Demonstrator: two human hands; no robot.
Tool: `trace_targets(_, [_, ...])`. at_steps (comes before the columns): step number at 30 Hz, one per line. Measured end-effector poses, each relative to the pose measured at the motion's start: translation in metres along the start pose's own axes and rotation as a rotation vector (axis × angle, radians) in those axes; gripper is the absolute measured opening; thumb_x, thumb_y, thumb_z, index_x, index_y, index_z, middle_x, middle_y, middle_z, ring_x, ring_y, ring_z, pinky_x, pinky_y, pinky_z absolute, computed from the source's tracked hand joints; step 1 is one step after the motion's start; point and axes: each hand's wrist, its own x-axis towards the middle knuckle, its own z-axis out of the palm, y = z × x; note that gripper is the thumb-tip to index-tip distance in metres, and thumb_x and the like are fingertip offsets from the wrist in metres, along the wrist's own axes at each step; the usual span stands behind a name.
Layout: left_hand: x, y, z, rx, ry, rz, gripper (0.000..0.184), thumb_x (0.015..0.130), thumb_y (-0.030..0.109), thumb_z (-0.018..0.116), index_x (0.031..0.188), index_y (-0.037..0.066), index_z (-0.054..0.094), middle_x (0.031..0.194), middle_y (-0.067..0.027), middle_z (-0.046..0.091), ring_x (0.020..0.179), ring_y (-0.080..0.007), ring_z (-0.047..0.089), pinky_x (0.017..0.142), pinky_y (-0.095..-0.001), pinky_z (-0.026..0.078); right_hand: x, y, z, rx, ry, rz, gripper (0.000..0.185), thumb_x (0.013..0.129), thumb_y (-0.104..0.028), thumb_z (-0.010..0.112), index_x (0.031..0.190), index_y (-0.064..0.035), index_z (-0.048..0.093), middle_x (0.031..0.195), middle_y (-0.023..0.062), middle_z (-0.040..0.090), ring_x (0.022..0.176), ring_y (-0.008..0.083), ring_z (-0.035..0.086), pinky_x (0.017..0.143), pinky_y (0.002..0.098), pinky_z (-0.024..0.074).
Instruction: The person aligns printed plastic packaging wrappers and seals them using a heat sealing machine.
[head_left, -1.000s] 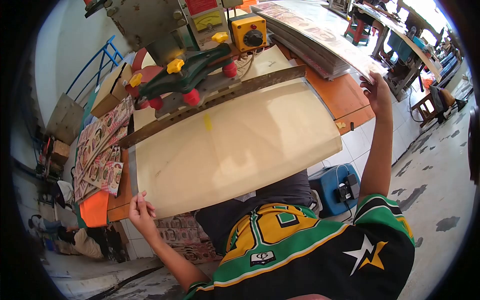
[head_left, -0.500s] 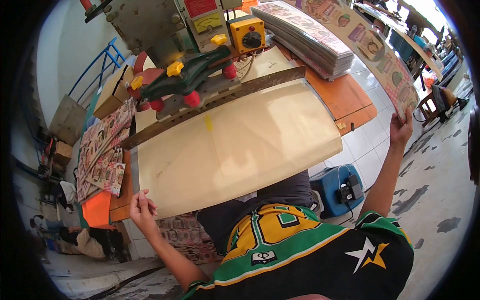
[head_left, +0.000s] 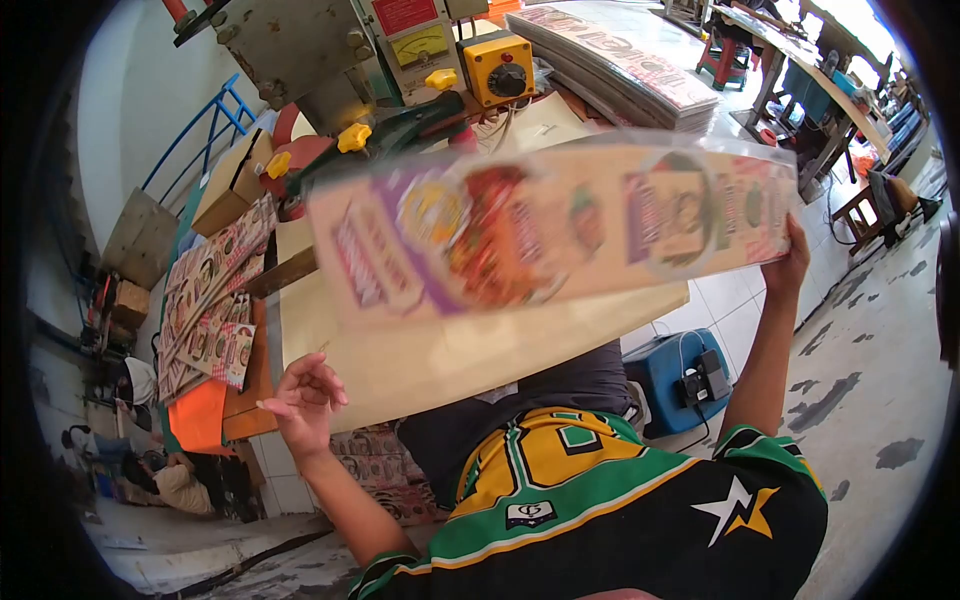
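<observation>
One end of the printed sheet (head_left: 500, 230) is held in your right hand (head_left: 787, 262); your left hand (head_left: 308, 395) is loosely spread at the tan board's (head_left: 470, 355) near left corner. The sheet crosses above the board, hiding part of the green bracket (head_left: 425, 125). Behind stand a yellow control box (head_left: 497, 68) and stacked sheets (head_left: 625, 62). The sheet's lettering is too blurred to read.

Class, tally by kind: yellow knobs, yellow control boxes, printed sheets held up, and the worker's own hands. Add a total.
Yellow lobed knobs: 3
Square-faced yellow control box with a black round dial: 1
Long multicoloured printed sheet, held up: 1
Bare left hand and bare right hand: 2
Total: 7
</observation>
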Motion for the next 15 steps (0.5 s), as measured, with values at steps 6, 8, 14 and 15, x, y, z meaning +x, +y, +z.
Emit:
trace_targets(6, [0.029, 0.011, 0.001, 0.021, -0.043, -0.008, 0.079, 0.092, 0.067, 0.059, 0.128, -0.003, 0.056, 0.086, -0.0053, 0.062, 0.066, -0.0126, 0.058, 0.057, -0.0249, 0.045, 0.017, 0.046, 0.086, -0.166, -0.065, 0.218, 0.043, 0.100, -0.021, 0.054, 0.132, 0.0078, 0.053, 0.123, 0.0170, 0.066, 0.108, 0.0220, 0.068, 0.098, 0.0357, 0.0542])
trace_targets(8, [0.035, 0.009, -0.008, 0.198, 0.134, -0.090, 0.043, 0.100, 0.039, 0.066, 0.118, 0.001, 0.057, 0.082, 0.0006, 0.053, 0.066, -0.0090, 0.049, 0.065, -0.0249, 0.044, 0.024, 0.063, 0.088, -0.168, -0.134, 0.297, 0.043, 0.099, -0.019, 0.054, 0.132, 0.0086, 0.053, 0.122, 0.0180, 0.066, 0.106, 0.0224, 0.069, 0.094, 0.0354, 0.0562])
trace_targets(14, [0.036, -0.009, -0.032, 0.479, 0.425, -0.028, 0.034, 0.101, 0.033, 0.067, 0.111, 0.002, 0.058, 0.080, 0.0027, 0.053, 0.072, -0.0071, 0.047, 0.073, -0.0227, 0.040, 0.030, 0.097, 0.125, -0.095, -0.231, 0.370, 0.044, 0.099, -0.020, 0.057, 0.131, 0.0099, 0.054, 0.118, 0.0175, 0.067, 0.101, 0.0192, 0.069, 0.090, 0.0338, 0.0569])
trace_targets(15, [0.030, -0.004, -0.034, 0.382, 0.367, -0.179, 0.033, 0.100, 0.033, 0.068, 0.108, 0.001, 0.059, 0.083, 0.0019, 0.056, 0.073, -0.0075, 0.050, 0.073, -0.0235, 0.041, 0.030, 0.102, 0.131, -0.066, -0.233, 0.381, 0.044, 0.099, -0.020, 0.057, 0.131, 0.0097, 0.054, 0.118, 0.0173, 0.067, 0.101, 0.0192, 0.069, 0.091, 0.0340, 0.0569])
